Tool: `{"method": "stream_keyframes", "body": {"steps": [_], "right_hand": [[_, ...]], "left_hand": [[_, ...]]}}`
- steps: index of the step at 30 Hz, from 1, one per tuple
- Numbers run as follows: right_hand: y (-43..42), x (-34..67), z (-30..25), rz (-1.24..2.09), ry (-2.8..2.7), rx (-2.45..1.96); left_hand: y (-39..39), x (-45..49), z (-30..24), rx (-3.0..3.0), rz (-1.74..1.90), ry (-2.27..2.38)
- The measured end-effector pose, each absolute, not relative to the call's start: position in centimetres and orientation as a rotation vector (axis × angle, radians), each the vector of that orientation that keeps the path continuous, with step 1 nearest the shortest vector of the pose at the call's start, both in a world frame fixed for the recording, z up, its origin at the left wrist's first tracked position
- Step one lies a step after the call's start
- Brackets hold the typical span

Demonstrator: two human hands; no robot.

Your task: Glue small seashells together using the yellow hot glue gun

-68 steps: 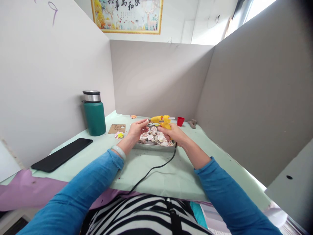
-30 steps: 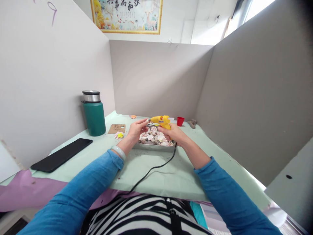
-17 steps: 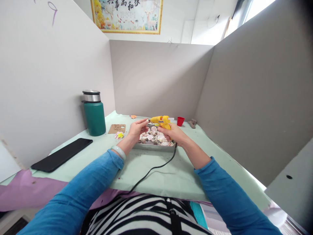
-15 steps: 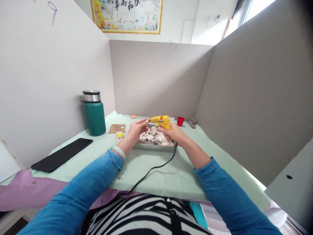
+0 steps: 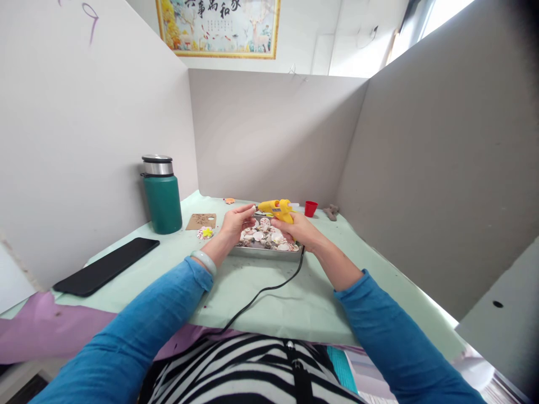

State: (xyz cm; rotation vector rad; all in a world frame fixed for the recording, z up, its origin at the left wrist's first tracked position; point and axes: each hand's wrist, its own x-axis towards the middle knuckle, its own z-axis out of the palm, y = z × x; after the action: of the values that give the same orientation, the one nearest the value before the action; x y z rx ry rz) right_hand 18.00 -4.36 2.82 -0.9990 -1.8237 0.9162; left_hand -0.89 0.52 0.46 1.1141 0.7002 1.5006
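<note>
At one metal tray [image 5: 267, 254], left fingers [image 5: 243, 211] pinch one white piece [image 5: 254, 208] and right fingers [image 5: 282, 225] grip one glue gun [image 5: 273, 207].

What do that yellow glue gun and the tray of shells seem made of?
The glue gun looks like smooth plastic, judging by its even, solid yellow body. The tray is probably metal, satin-finished: its grey wall shows a soft sheen.

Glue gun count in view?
1: the yellow glue gun in the right hand, pointing toward the left hand. No other shows.
</note>
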Motion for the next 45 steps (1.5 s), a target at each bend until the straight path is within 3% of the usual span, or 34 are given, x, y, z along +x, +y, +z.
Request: {"method": "stream_keyframes", "body": {"steps": [28,45], "right_hand": [[-4.6,18.0,3.1,0.928,-1.785,-0.972],[-2.9,17.7,1.9,1.052,-1.276,-0.934]], "left_hand": [[0.7,-1.0,0.4,1.114,1.522,0.698],[-0.1,-0.5,0.6,1.251,1.241,0.636]]}}
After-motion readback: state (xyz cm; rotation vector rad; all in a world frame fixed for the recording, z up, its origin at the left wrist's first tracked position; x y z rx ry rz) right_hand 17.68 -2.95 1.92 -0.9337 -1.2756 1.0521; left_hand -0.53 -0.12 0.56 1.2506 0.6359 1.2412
